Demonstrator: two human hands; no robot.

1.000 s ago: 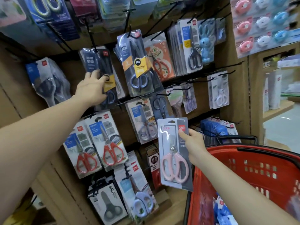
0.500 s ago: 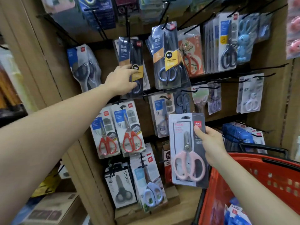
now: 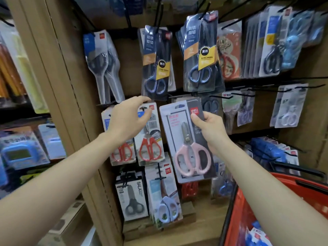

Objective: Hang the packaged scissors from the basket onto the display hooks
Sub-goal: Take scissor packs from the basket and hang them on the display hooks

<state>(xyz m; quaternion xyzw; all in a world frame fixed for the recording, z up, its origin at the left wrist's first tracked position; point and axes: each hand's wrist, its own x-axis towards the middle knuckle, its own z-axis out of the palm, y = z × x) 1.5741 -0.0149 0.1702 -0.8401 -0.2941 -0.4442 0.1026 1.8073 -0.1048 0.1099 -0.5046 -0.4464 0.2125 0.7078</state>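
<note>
So, partway: one pink-handled scissors pack (image 3: 188,139) is not yet hung, pinched at its top by the fingers of the right hand (image 3: 211,128), before the display hooks (image 3: 220,97). The left hand (image 3: 129,119) curls by two red-handled packs (image 3: 149,139); its grip I cannot tell. Several blue packs (image 3: 257,233) lie in the red basket (image 3: 248,210), near right.

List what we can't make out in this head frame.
Head view:
- What's behind the pink scissors pack: hidden by the pack and right hand. Its small print: blurred.
- Basket contents: cut off by the frame edge, covered by the right arm.
- Left hand: whether its grip touches the red scissors pack; the hand itself hides that.
</note>
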